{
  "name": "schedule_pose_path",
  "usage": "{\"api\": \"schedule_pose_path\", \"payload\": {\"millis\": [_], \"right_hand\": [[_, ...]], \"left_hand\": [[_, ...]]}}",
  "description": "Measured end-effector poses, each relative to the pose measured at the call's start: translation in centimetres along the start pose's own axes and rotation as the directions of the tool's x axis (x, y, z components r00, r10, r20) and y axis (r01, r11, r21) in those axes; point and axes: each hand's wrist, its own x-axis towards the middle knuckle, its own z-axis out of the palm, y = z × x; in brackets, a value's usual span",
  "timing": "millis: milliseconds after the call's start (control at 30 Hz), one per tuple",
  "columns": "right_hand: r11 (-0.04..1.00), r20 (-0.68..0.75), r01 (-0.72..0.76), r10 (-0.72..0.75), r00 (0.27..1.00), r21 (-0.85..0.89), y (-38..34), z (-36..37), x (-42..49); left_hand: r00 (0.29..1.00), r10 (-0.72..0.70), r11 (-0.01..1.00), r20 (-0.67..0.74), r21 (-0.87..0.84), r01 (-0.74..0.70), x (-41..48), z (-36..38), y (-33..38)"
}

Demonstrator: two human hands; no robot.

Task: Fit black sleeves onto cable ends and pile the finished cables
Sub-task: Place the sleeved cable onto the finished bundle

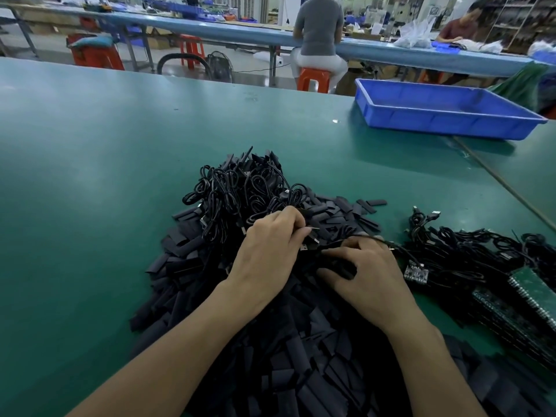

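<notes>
A big heap of flat black sleeves (186,260) covers the green table in front of me, with coiled black cables (237,191) on its far part. My left hand (270,251) pinches a black cable plug (311,242) at its fingertips. My right hand (370,275) lies just right of it, fingers curled round a black cable whose small circuit board end (416,273) hangs off to the right. A second pile of cables with boards (469,251) lies at the right.
A blue plastic tray (445,112) stands at the far right of the green table (90,176). Green circuit boards (523,299) are stacked at the right edge. Beyond the table, people sit at a long blue bench with orange stools.
</notes>
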Motion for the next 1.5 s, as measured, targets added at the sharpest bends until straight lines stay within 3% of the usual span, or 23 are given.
{"api": "schedule_pose_path", "payload": {"millis": [133, 333, 500, 600, 800, 1033, 1300, 1500], "right_hand": [[0.998, 0.051, -0.054, 0.053, 0.997, 0.034, 0.0, -0.2, -0.1], [0.984, -0.124, -0.022, 0.044, 0.991, 0.177, 0.3, -0.2, -0.1], [0.987, -0.301, 0.054, -0.006, 0.954, 0.150, 0.1, -0.1, 0.1], [0.953, -0.367, 0.109, 0.003, 0.930, 0.283, -0.3, 0.1, 0.0], [0.823, -0.305, 0.068, 0.131, 0.943, 0.564, -0.7, 0.5, 0.1], [0.951, -0.127, 0.069, -0.032, 0.991, 0.303, -0.1, 0.5, -0.2], [0.888, -0.282, 0.043, 0.100, 0.954, 0.458, -0.3, 0.6, -0.1], [0.785, -0.276, 0.058, 0.146, 0.950, 0.616, -0.4, 0.7, -0.1]], "left_hand": [[1.000, -0.028, 0.986, -0.007, -0.162, 0.027, -0.3, 0.0, 0.5], [0.997, -0.027, 0.977, -0.065, -0.212, 0.013, -0.7, 0.3, 0.9], [0.998, -0.010, 0.975, -0.062, -0.221, -0.004, -1.2, 0.5, 0.9], [0.998, 0.003, 0.974, -0.068, -0.225, -0.018, -1.4, 0.8, 0.5], [0.994, -0.032, 0.971, -0.104, -0.241, 0.006, -1.4, 1.3, 0.0], [0.999, -0.027, 0.992, -0.022, -0.128, 0.024, -1.5, 1.6, 0.0], [0.999, -0.038, 0.990, 0.010, -0.132, 0.039, -1.6, 1.3, 0.2], [1.000, -0.028, 0.990, 0.006, -0.142, 0.028, -1.7, 1.4, -0.1]]}}
